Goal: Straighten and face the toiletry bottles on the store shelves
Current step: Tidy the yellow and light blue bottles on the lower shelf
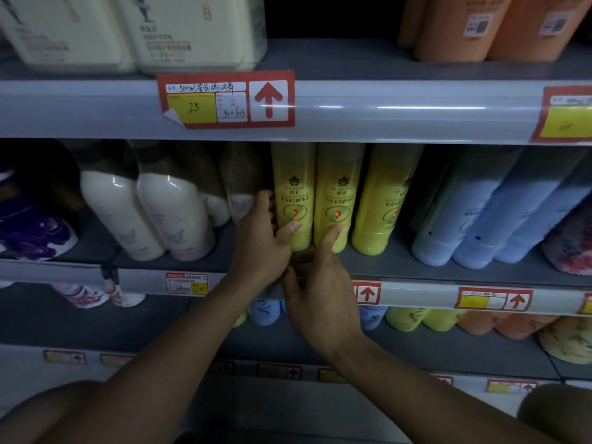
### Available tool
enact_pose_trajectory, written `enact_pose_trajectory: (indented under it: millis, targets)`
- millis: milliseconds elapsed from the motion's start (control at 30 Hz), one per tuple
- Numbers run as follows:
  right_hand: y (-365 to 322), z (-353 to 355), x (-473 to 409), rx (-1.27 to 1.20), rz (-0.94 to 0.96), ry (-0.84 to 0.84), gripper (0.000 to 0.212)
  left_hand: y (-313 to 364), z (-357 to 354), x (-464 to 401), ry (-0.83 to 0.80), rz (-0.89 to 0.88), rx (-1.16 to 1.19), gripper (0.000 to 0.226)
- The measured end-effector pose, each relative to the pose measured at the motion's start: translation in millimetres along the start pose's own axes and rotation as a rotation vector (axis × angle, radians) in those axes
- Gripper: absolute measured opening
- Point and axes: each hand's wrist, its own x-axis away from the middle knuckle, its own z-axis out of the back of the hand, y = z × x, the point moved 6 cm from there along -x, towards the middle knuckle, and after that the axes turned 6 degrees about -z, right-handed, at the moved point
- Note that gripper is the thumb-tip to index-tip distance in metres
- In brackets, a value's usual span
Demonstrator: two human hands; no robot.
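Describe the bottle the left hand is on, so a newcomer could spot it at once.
Find the red price tag marked 25; on the shelf below it stand three yellow bottles. It is the leftmost yellow bottle, next to the white bottles, with the left hand wrapped around its side.

Left arm: I see it reach from the lower left up to frame centre, bare.
Left hand (pixel 261 248): fingers curled, thumb out to the right.
Right arm: rises from the lower right.
Right hand (pixel 320 293): index finger extended upward, thumb spread left.
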Motion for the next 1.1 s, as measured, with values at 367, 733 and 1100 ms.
enact_pose_trajectory:
  millis: [367,733,1100]
  targets:
    - [3,32,4,-0.013,-0.012,0.049,0.079,7,3,6,0.057,-0.011,-0.148,0.040]
    - [-7,99,5,-0.036,-0.029,0.221,0.014,52,5,22,0.327,0.007,-0.235,0.025]
    - [64,170,22,-0.031,-0.102,0.425,0.027,90,-64,69,0.286,-0.108,-0.084,0.028]
